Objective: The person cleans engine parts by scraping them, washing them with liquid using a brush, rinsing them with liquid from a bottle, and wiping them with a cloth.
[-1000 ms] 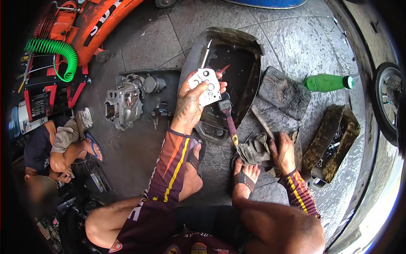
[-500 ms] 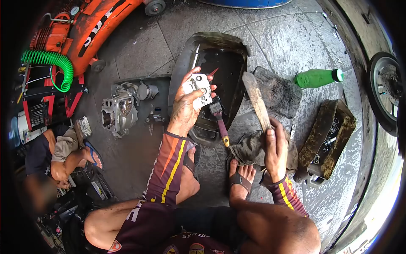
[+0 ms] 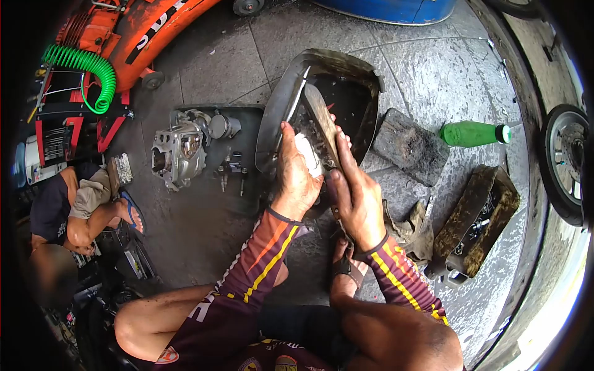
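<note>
My left hand is closed on a small pale metal engine part, held above the dark oily basin. My right hand grips a worn wooden brush, its dark bristles partly showing along the side turned to the metal part. Brush and part are close together, and whether they touch is hard to tell. Liquid lies in the basin. Just right of it is a blackened slab, with a dirty rag lower down near my right forearm.
An engine cylinder and a piston lie on a dark tray at left. A green bottle and a grimy box of metal parts are at right. Another person sits at far left, near an orange compressor.
My right hand has moved left and up, bringing the brush from beside the basin to the metal part. My left hand has shifted slightly right and turned the part.
</note>
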The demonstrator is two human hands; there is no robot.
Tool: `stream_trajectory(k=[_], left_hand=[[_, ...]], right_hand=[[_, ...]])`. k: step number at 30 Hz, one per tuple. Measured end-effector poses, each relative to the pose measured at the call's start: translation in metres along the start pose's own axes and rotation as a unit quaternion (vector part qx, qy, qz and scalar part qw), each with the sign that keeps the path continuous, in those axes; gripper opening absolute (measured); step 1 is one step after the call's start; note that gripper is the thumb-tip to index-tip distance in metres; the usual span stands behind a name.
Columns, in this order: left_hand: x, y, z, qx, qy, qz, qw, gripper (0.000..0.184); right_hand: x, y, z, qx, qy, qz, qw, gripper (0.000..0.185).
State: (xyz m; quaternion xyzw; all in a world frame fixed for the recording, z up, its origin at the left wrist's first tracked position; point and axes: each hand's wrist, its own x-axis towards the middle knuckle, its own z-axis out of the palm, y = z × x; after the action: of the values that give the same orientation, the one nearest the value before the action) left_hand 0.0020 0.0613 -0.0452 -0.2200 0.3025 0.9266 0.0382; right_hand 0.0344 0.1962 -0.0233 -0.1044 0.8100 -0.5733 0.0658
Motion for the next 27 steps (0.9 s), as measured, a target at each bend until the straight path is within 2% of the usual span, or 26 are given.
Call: stream_trajectory(k=[3, 5, 7, 8, 11, 12, 14, 17, 18, 21, 22, 23, 26, 27], left_hand=[[0.008, 0.016, -0.010, -0.054, -0.040, 0.008, 0.998, 0.082], [0.009, 0.027, -0.011, -0.019, -0.003, 0.009, 1.000, 0.082], [0.001, 0.014, -0.009, -0.016, -0.042, -0.019, 0.999, 0.081], [-0.005, 0.001, -0.001, 0.047, 0.046, -0.013, 0.998, 0.081], [-0.002, 0.005, 0.004, 0.040, 0.029, -0.009, 0.999, 0.084], [0.007, 0.015, -0.004, -0.002, 0.007, -0.025, 1.000, 0.086], [0.015, 0.027, -0.010, 0.023, 0.005, -0.013, 1.000, 0.085], [0.001, 0.002, -0.005, 0.051, 0.022, -0.042, 0.998, 0.085], [0.002, -0.011, -0.003, 0.038, 0.066, -0.011, 0.997, 0.086], [0.015, 0.011, -0.011, 0.011, 0.049, -0.029, 0.998, 0.087], [0.023, 0.021, -0.025, -0.004, -0.008, -0.026, 1.000, 0.088], [0.027, 0.023, -0.027, 0.004, 0.018, -0.032, 0.999, 0.089], [0.011, -0.010, -0.020, 0.040, 0.071, -0.053, 0.995, 0.086], [0.012, -0.017, -0.018, 0.031, 0.085, -0.017, 0.996, 0.086]], right_hand=[[-0.004, 0.001, -0.001, -0.008, -0.023, -0.038, 0.999, 0.060], [-0.018, 0.005, 0.001, 0.003, -0.033, -0.047, 0.998, 0.061], [-0.006, 0.005, 0.002, 0.006, -0.009, -0.047, 0.999, 0.059], [0.001, 0.004, 0.002, 0.003, 0.001, -0.044, 0.999, 0.059], [0.005, 0.005, -0.004, -0.018, 0.013, -0.057, 0.998, 0.059], [-0.007, 0.004, -0.008, -0.023, -0.013, -0.031, 0.999, 0.059], [-0.025, 0.005, -0.004, -0.023, -0.051, -0.003, 0.998, 0.059], [0.007, 0.003, -0.003, -0.027, -0.030, -0.021, 0.999, 0.056], [0.021, 0.001, -0.006, -0.036, -0.029, -0.023, 0.999, 0.054], [0.003, 0.001, -0.011, -0.046, -0.075, 0.026, 0.996, 0.055], [-0.012, 0.004, -0.009, -0.033, -0.083, 0.035, 0.995, 0.056], [-0.018, 0.002, -0.007, -0.034, -0.102, 0.044, 0.993, 0.056], [0.017, 0.013, 0.002, -0.030, -0.036, 0.003, 0.999, 0.055], [0.028, 0.016, 0.002, -0.029, -0.019, -0.008, 0.999, 0.055]])
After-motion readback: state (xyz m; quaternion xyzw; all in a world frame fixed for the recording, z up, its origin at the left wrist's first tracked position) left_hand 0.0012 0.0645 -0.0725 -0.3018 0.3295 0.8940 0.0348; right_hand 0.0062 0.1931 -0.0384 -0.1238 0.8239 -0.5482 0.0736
